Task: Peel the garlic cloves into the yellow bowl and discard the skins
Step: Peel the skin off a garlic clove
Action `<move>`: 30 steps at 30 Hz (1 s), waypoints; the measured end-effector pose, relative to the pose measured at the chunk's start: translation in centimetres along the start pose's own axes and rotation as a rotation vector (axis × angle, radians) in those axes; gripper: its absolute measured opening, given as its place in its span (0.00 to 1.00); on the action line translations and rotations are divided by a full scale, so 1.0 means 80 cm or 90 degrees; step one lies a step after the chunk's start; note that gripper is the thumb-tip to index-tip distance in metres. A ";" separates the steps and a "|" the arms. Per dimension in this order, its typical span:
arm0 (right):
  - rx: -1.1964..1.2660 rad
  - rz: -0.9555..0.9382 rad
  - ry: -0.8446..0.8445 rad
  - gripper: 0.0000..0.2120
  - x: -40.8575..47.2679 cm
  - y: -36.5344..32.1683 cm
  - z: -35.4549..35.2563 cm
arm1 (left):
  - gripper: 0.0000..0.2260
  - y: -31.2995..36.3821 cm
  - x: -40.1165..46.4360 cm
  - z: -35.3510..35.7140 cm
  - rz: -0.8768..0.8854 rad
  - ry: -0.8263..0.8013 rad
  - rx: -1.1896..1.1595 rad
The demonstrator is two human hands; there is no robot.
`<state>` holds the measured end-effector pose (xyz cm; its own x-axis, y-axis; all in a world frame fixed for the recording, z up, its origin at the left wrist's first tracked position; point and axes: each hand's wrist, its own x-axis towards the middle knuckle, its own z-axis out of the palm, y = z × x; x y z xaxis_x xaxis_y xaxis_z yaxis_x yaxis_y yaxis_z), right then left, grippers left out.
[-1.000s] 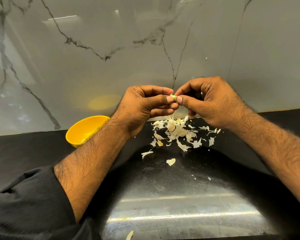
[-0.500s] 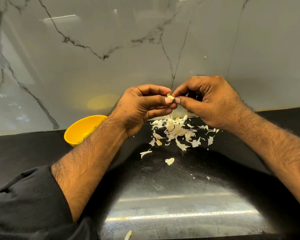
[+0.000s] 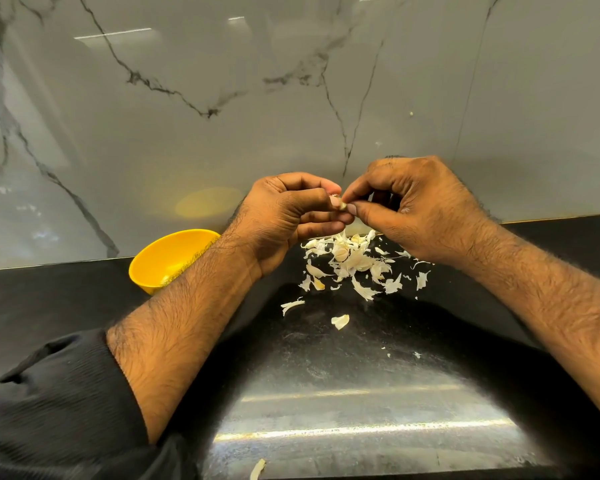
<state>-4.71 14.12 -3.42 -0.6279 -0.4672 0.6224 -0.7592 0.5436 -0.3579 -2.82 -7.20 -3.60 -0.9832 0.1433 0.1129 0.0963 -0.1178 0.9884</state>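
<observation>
Both hands meet above the black counter, in front of the marble wall. My left hand (image 3: pixel 288 216) pinches a small garlic clove (image 3: pixel 340 204) between thumb and forefinger. My right hand (image 3: pixel 420 206) pinches the same clove from the right with thumb and fingertip. Only a sliver of the clove shows between the fingertips. Below the hands lies a pile of white garlic skins and cloves (image 3: pixel 350 259). The yellow bowl (image 3: pixel 160 258) stands at the left against the wall, partly hidden by my left forearm; a pale bit shows inside it.
Loose skin flakes (image 3: pixel 340 321) are scattered on the black counter (image 3: pixel 343 393) toward me, one at the near edge (image 3: pixel 257 468). The marble wall (image 3: pixel 291 98) rises right behind the pile. My black sleeve (image 3: pixel 56 403) covers the lower left.
Both hands stay together over the pile; the fingertips have shifted slightly on the clove, with the right forefinger now coming onto it from above. Bowl and skins have not moved.
</observation>
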 end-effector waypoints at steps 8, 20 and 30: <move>0.033 0.057 0.007 0.03 -0.002 0.002 -0.004 | 0.10 -0.001 -0.001 -0.003 0.046 -0.028 0.046; -0.051 0.051 -0.052 0.06 0.000 -0.003 0.001 | 0.12 0.001 -0.002 0.001 0.142 -0.021 0.273; -0.068 0.073 -0.080 0.05 0.001 -0.004 0.005 | 0.11 0.002 -0.002 -0.001 0.139 -0.047 0.230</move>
<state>-4.58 13.58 -3.54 -0.7308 -0.4770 0.4882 -0.6630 0.6661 -0.3416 -2.67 -7.31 -3.49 -0.9213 0.2241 0.3178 0.3621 0.1968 0.9111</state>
